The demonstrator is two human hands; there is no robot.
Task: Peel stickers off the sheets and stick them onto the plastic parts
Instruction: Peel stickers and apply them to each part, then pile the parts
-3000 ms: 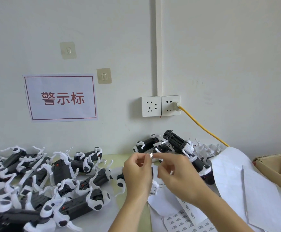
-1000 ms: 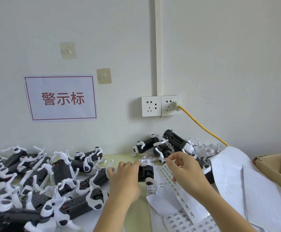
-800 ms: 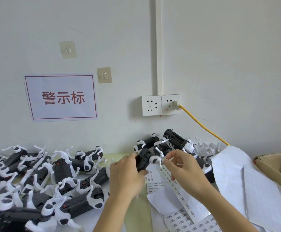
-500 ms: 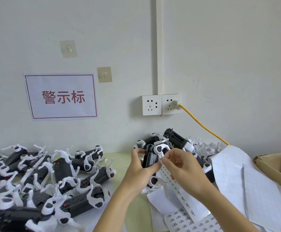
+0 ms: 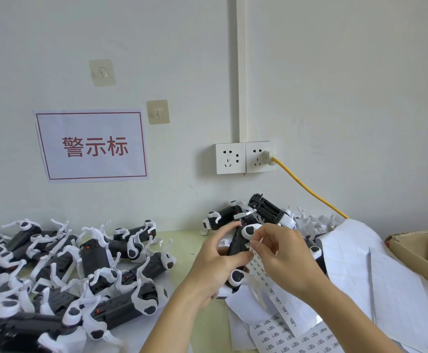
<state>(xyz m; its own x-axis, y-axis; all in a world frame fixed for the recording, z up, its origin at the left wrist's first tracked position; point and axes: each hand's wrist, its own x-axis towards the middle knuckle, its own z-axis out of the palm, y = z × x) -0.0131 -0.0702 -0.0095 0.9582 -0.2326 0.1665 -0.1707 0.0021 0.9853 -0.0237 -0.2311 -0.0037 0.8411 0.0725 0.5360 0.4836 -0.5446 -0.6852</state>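
Mid-batch: left hand (image 5: pixel 214 270) grips one plastic part (image 5: pixel 238 253), right hand (image 5: pixel 283 258) pinches sticker strip (image 5: pixel 271 289) against it. Pile far right (image 5: pixel 266 212) probably left.

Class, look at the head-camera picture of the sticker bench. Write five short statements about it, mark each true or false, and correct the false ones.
1. The left hand grips a black and white plastic part, raised off the table. True.
2. The right hand lies flat and idle on the table. False: its fingers pinch a strip of stickers right at the held part.
3. A yellow cable is plugged into the right-hand wall socket. True.
4. The pile of plastic parts lies on the right of the table. False: it lies on the left.
5. The wall sign has blue lettering. False: red lettering, red border.
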